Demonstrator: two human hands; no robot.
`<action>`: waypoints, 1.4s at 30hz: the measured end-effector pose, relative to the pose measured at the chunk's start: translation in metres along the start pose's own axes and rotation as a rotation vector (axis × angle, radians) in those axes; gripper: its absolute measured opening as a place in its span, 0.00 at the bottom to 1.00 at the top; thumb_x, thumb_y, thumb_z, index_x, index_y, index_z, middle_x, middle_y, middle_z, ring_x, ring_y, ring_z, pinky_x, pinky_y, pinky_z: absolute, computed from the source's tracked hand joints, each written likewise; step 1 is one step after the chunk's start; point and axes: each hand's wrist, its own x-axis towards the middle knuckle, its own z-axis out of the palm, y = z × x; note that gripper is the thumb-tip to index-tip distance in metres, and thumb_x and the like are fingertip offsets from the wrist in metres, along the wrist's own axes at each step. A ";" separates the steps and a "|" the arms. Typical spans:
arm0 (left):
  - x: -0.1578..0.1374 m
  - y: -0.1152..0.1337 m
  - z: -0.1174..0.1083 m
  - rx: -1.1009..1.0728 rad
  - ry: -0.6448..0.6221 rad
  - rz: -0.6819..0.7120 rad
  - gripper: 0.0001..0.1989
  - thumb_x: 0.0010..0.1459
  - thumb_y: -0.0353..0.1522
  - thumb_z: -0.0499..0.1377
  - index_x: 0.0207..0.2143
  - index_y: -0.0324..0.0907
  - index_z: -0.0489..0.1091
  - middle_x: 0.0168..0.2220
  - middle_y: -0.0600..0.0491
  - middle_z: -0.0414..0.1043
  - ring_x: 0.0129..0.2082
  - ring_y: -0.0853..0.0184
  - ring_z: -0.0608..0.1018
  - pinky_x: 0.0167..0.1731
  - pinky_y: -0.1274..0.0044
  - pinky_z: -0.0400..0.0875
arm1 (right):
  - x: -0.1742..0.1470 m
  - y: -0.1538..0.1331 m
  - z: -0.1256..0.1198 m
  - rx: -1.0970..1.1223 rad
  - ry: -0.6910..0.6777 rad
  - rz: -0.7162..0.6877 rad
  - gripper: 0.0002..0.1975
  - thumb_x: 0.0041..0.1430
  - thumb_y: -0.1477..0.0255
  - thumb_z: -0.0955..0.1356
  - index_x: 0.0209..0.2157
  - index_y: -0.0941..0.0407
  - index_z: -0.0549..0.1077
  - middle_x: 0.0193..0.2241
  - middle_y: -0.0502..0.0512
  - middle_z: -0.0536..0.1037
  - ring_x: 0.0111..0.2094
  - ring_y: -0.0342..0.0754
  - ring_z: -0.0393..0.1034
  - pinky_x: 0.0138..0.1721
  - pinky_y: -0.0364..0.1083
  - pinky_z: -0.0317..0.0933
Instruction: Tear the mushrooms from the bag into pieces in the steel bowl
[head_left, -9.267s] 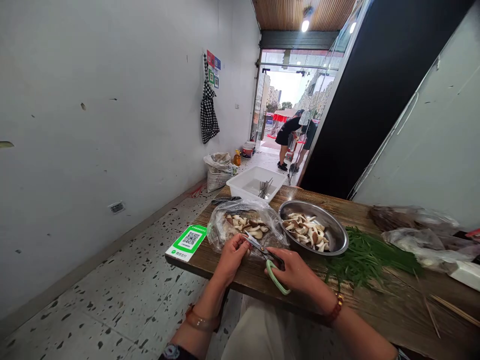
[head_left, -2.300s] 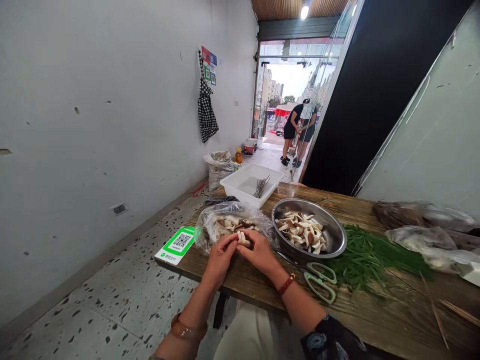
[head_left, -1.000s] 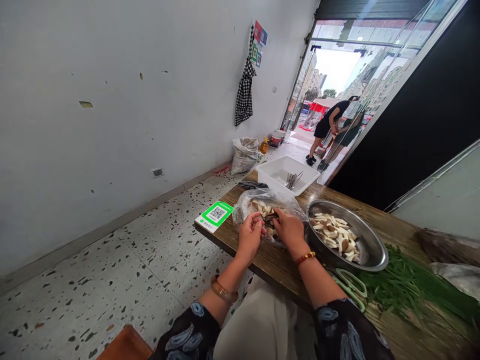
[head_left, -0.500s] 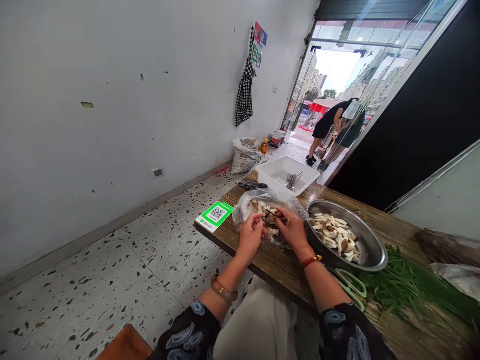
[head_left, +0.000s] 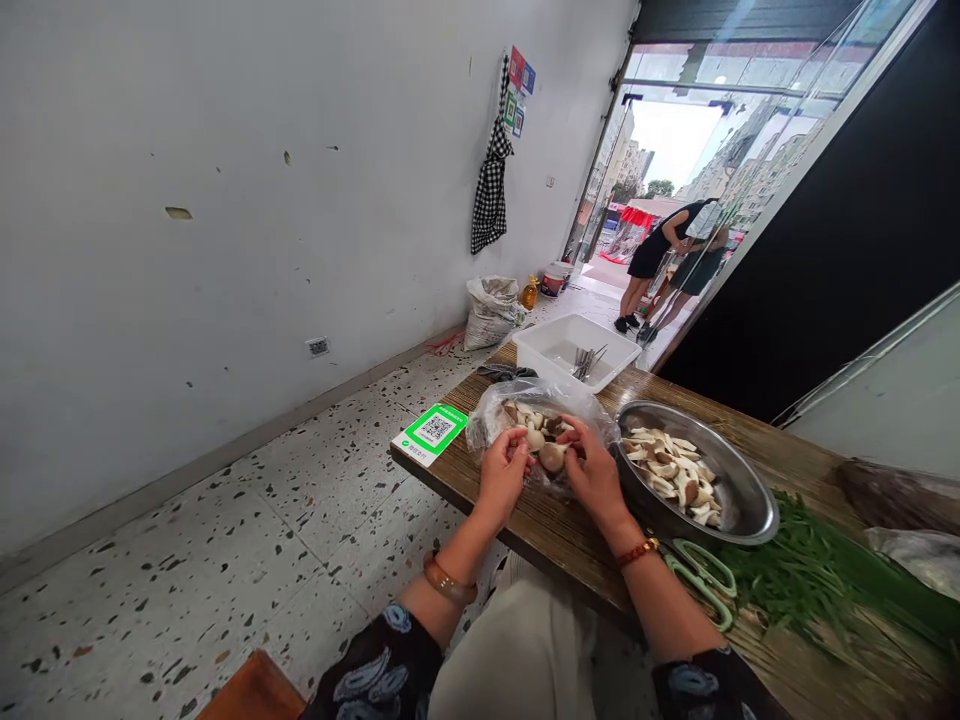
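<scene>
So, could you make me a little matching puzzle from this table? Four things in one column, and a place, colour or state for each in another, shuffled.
Things
1. Scissors
2. Bowl
3. White tub
4. Clear plastic bag

Descriptions
A. Holds a bunch of thin sticks
B. Pale green-handled
C. Has the left hand and right hand at it
D. Shiny silver, with mushroom pieces inside

Right pairs: 1-B, 2-D, 3-A, 4-C

Wooden table (head_left: 555, 525), green QR card (head_left: 433, 432), plastic bag (head_left: 487, 408), white tub (head_left: 536, 364), steel bowl (head_left: 739, 490), scissors (head_left: 699, 577), leafy greens (head_left: 799, 575)
</scene>
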 end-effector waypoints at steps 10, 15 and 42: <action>-0.005 0.016 -0.002 0.237 -0.227 0.115 0.13 0.49 0.34 0.63 0.39 0.42 0.75 0.38 0.52 0.77 0.40 0.64 0.74 0.40 0.76 0.65 | -0.011 -0.026 0.000 0.052 -0.075 -0.161 0.26 0.62 0.78 0.56 0.61 0.54 0.56 0.54 0.60 0.71 0.53 0.49 0.67 0.55 0.53 0.62; -0.006 0.013 -0.002 0.147 -0.169 -0.013 0.12 0.47 0.35 0.65 0.35 0.40 0.73 0.25 0.57 0.73 0.25 0.71 0.71 0.28 0.80 0.62 | -0.031 -0.024 -0.027 0.009 0.011 -0.116 0.23 0.64 0.75 0.57 0.60 0.53 0.59 0.56 0.60 0.69 0.47 0.48 0.73 0.51 0.51 0.66; 0.002 0.003 -0.008 0.048 -0.158 0.000 0.14 0.44 0.39 0.67 0.32 0.39 0.76 0.23 0.55 0.73 0.23 0.70 0.72 0.26 0.80 0.65 | -0.141 0.039 -0.135 -0.743 -0.269 0.090 0.21 0.55 0.75 0.60 0.51 0.56 0.69 0.40 0.61 0.78 0.35 0.53 0.76 0.34 0.49 0.70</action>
